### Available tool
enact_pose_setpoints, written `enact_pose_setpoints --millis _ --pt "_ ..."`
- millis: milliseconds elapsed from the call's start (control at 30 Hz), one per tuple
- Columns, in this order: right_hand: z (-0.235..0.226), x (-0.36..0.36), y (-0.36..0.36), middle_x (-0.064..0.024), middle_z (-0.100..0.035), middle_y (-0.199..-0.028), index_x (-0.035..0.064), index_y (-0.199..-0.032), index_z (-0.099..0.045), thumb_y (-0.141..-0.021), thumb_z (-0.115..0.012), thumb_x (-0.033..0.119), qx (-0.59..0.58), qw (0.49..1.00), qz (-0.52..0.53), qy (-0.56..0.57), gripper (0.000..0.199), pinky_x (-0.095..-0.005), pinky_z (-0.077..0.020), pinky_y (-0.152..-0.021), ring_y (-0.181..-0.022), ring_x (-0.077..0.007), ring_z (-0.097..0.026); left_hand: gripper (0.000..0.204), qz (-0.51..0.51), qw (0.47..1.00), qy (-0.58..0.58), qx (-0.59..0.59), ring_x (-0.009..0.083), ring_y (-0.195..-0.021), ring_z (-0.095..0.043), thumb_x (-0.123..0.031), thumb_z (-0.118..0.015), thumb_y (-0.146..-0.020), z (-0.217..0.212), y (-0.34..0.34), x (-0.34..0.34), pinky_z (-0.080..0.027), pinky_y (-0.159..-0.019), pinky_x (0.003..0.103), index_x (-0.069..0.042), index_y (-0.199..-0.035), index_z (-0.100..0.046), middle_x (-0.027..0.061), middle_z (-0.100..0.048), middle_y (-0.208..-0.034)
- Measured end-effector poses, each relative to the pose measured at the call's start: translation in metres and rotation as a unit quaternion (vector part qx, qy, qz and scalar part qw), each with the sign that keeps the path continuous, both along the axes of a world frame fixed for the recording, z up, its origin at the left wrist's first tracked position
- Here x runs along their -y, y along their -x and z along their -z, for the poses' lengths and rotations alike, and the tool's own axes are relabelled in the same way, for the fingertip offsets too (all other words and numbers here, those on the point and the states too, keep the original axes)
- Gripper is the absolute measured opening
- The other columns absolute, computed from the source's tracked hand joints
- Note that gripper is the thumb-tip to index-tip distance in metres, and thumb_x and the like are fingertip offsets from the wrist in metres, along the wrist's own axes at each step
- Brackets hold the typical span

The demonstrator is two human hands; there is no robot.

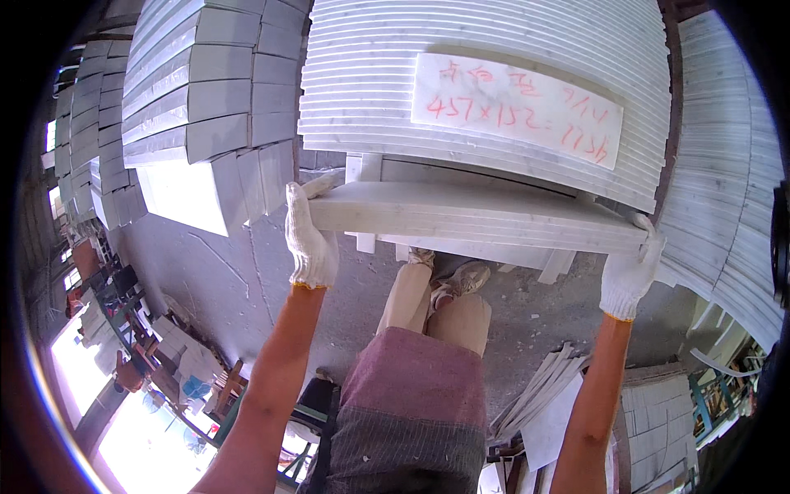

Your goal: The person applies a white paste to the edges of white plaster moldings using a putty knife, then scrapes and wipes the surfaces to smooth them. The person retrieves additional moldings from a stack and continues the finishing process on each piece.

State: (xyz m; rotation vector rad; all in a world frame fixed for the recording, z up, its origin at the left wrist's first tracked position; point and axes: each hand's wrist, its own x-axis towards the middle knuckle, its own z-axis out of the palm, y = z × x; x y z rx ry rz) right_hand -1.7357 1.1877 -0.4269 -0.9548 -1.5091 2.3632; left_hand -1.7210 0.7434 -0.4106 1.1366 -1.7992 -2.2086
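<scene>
Between my two gloved hands is a short stack of long white marble tiles (477, 218), several thick, held level in front of my legs. My left hand (311, 239), in a white knit glove, grips the stack's left end with the thumb along the top. At the right end, my right hand (632, 267), in a matching glove, is closed round the corner; its fingers beneath are hidden. Just beyond stands a large row of upright white tiles (354, 99). A loose white slab (518, 109) with red handwriting lies on top of that row.
Stacked pale blocks (222, 107) rise at the left, and more white tiles (724, 165) curve along the right. Thin strips (539, 387) lean near my right forearm. Grey concrete floor (222, 263) shows around my shoes (465, 280). Cluttered wooden pieces (156, 362) fill the lower left.
</scene>
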Motion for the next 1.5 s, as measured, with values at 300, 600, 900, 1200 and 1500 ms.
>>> enact_pose_setpoints --millis 300,600,900,1200,1500 --pt "0.050 -0.032 -0.006 -0.0123 -0.064 -0.111 -0.0021 -0.116 -0.060 -0.107 -0.034 0.042 -0.023 0.995 -0.039 0.087 0.053 -0.0375 -0.0455 -0.094 -0.105 -0.0213 -0.059 0.073 -0.055 0.993 -0.098 -0.043 0.0293 -0.109 -0.058 -0.059 -0.033 -0.101 0.029 -0.003 0.016 -0.042 -0.104 0.043 0.007 -0.113 -0.062 0.0211 -0.064 -0.112" --pt "0.041 -0.014 -0.025 -0.0109 -0.065 -0.097 0.0021 -0.099 -0.064 -0.104 -0.036 0.039 -0.027 0.993 0.029 0.112 0.046 -0.0405 -0.0506 -0.086 -0.092 -0.0249 -0.062 0.056 -0.125 0.989 -0.068 -0.039 0.0219 -0.085 -0.062 -0.041 -0.034 -0.105 0.026 -0.028 0.016 -0.052 -0.082 0.037 0.002 -0.092 -0.066 0.0121 -0.067 -0.092" --pt "-0.072 0.031 -0.179 -0.0088 -0.063 -0.086 0.0052 -0.085 -0.063 -0.101 -0.040 0.038 0.146 0.977 0.131 0.082 0.043 -0.0413 -0.0510 -0.078 -0.083 -0.0236 -0.061 0.058 -0.128 0.981 -0.042 0.143 0.0245 -0.074 -0.065 -0.047 -0.039 -0.103 -0.090 -0.125 0.031 -0.051 -0.078 0.039 -0.002 -0.077 -0.066 0.0122 -0.067 -0.077" --pt "-0.194 0.053 -0.107 -0.0114 -0.063 -0.092 0.0041 -0.086 -0.062 -0.102 -0.039 0.039 0.021 0.989 0.133 0.068 0.045 -0.0435 -0.0481 -0.087 -0.092 -0.0261 -0.060 0.060 -0.111 0.990 -0.078 0.044 0.0240 -0.080 -0.063 -0.046 -0.037 -0.103 -0.192 -0.035 0.033 -0.050 -0.082 0.039 -0.001 -0.074 -0.065 0.0129 -0.067 -0.077" --pt "-0.211 0.017 0.030 -0.0140 -0.064 -0.090 0.0021 -0.089 -0.064 -0.098 -0.043 0.035 -0.124 0.981 0.138 0.050 0.040 -0.0418 -0.0521 -0.083 -0.091 -0.0281 -0.062 0.056 -0.067 0.986 -0.077 -0.129 0.0304 -0.088 -0.060 -0.041 -0.037 -0.104 -0.219 0.089 0.014 -0.049 -0.088 0.041 0.000 -0.072 -0.060 0.0198 -0.065 -0.087"
